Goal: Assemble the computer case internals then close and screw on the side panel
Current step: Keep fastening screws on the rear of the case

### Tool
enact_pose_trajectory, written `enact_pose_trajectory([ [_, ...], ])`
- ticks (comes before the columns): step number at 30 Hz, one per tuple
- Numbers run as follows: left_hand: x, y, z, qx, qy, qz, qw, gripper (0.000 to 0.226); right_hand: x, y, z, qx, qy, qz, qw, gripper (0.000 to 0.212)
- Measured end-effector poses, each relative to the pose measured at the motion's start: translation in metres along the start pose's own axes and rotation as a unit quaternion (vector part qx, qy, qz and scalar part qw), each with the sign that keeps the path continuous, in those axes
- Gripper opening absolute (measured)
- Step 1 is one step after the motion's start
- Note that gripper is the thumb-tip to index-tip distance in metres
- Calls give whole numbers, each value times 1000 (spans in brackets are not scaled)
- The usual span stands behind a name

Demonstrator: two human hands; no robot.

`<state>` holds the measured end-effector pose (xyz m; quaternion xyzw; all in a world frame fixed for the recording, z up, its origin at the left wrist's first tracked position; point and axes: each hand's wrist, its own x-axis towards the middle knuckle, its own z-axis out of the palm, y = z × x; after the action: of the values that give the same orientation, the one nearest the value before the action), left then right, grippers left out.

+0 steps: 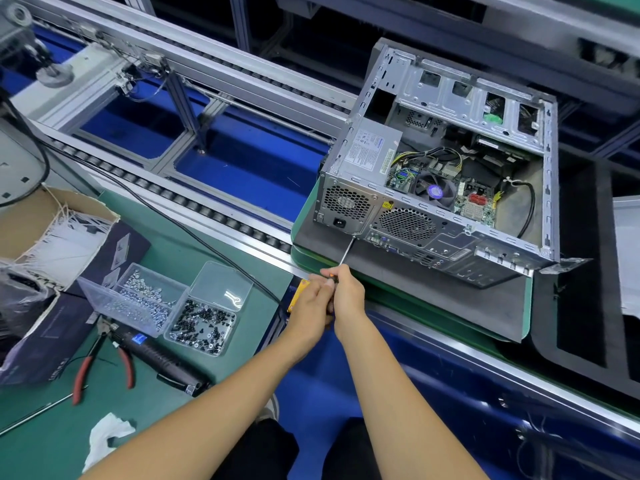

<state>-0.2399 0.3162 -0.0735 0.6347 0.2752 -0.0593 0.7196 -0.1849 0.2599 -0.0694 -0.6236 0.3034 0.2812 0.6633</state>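
head view: both sets of fingers curl round the screwdriver (341, 259) handle, left hand (309, 304) at 9 o'clock of right hand (347, 295), thin shaft running toward 1 o'clock to the computer case (440, 188) rear, tip at the power supply (369, 150) corner. the case (lying open on a dark mat (433, 306), side panel off) looks heavy, stiff sheet steel with sharp edges; best held by its outer frame, never the fragile motherboard (446, 188). clear screw boxes (162, 306) sit at 9 o'clock
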Motion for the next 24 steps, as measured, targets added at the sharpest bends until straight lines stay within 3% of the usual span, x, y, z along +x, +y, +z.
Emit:
enact_pose_trajectory([
  [3, -2, -2, -1, 150, 27, 65, 986, 15, 1, 0, -1, -32, 47, -35, 998, 19],
  [5, -2, -3, -1, 142, 54, 84, 985, 8, 2, 0, -3, -20, 62, -46, 997, 15],
  [8, 1, 0, -2, -11, 24, 30, 999, 13, 3, 0, -5, 6, 69, -47, 996, 16],
  [10, 0, 0, -4, -179, -10, -61, 982, 17, 4, 1, -5, 14, 58, -31, 998, 13],
  [12, -2, -5, -7, -248, -39, -122, 960, 30, 3, 1, -4, 31, 34, -13, 999, 12],
  [15, -2, -11, -5, -181, -54, -84, 978, 30, 4, 1, -6, 36, 5, 3, 999, 20],
  [19, 0, -13, 1, -61, 28, 4, 998, 14, 4, 0, -7, 1, -1, 12, 1000, 15],
  [24, 2, -11, 4, -3, 69, 49, 996, 27, 5, 1, -2, 0, 25, -36, 999, 15],
])
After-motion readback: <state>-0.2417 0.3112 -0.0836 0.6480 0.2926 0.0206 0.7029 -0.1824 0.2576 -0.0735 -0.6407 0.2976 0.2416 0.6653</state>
